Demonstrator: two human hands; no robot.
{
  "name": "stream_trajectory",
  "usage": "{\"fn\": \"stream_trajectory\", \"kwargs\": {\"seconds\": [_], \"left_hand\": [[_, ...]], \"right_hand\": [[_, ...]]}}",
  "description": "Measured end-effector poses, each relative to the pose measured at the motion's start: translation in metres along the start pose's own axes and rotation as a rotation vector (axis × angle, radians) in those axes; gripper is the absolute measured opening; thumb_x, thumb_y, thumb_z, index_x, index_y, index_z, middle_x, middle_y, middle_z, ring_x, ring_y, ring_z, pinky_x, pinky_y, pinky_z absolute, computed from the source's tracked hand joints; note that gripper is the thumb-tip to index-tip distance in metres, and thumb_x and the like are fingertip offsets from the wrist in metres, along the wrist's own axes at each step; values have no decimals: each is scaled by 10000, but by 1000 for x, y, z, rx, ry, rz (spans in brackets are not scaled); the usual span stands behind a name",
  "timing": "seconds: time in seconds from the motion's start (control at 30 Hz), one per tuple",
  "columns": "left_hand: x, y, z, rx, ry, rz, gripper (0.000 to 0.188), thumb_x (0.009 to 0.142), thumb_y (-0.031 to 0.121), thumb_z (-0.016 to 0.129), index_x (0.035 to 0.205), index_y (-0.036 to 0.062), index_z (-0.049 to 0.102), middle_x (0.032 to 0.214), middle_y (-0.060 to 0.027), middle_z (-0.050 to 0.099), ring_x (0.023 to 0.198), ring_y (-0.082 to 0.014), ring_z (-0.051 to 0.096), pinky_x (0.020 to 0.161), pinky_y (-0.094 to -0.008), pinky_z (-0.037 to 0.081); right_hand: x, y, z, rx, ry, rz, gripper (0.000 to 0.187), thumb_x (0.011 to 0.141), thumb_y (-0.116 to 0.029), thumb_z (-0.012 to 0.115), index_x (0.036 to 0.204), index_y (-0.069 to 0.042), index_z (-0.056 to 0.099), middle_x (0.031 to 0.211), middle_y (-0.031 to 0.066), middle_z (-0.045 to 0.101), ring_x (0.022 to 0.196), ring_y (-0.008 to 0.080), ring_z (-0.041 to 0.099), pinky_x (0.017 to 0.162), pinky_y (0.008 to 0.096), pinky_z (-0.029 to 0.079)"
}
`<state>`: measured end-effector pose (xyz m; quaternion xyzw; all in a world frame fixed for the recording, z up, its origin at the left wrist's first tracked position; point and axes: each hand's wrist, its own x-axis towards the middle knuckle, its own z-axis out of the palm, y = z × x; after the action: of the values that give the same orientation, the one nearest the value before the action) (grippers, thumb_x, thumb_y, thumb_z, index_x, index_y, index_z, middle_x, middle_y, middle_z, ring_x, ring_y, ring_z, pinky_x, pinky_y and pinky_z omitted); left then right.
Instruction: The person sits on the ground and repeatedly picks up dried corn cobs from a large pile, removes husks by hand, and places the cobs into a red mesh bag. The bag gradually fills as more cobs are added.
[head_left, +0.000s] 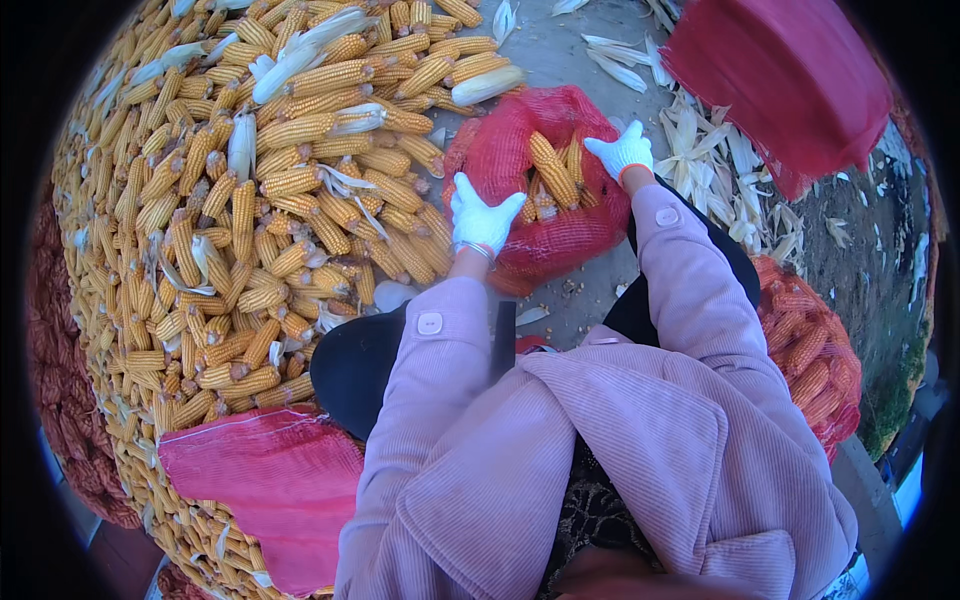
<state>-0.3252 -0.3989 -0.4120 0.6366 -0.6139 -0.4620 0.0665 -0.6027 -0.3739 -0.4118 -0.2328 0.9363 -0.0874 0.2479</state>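
A red mesh sack (545, 245) stands on the ground in front of me, its mouth wide and several yellow corn cobs (553, 170) showing inside. My left hand (483, 220), in a white glove, grips the sack's left side with the thumb toward the opening. On the opposite side my right hand (622, 153), also gloved in white, holds the sack's upper right rim. Fingers of both hands are partly hidden against the mesh.
A large heap of husked corn cobs (290, 180) covers the left. An unfilled red sack (270, 490) lies on it; another red sack (785, 85) lies far right. Dry husks (700, 150) litter the ground. A filled mesh sack (808, 350) stands by my right side.
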Motion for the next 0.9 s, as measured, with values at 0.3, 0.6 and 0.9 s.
{"fn": "stream_trajectory", "kwargs": {"seconds": [0.3, 0.6, 0.9], "left_hand": [[19, -29, 5, -156, -105, 73, 570, 907, 320, 632, 1320, -62, 545, 1258, -299, 639, 1208, -418, 606, 983, -452, 470], [-3, 11, -56, -1338, -26, 195, 310, 1007, 178, 522, 1210, -29, 631, 1190, -123, 677, 1066, -243, 639, 973, -378, 486], [-125, 12, -136, -1495, -78, 112, 314, 1006, 126, 498, 1267, 1, 622, 1202, -130, 660, 1080, -264, 651, 955, -402, 521]], "right_hand": [[65, 58, 57, -303, -298, -700, 334, 883, -166, 655, 1139, 49, 657, 1026, 202, 710, 892, 310, 694, 769, 421, 548], [-82, -22, -39, 1118, -703, 6, 265, 922, -92, 603, 1158, 24, 638, 1103, 157, 708, 980, 265, 696, 881, 391, 558], [-135, -1, -126, 1510, -603, -13, 329, 923, -41, 575, 1235, 55, 614, 1121, 178, 711, 994, 304, 709, 895, 403, 569]]}}
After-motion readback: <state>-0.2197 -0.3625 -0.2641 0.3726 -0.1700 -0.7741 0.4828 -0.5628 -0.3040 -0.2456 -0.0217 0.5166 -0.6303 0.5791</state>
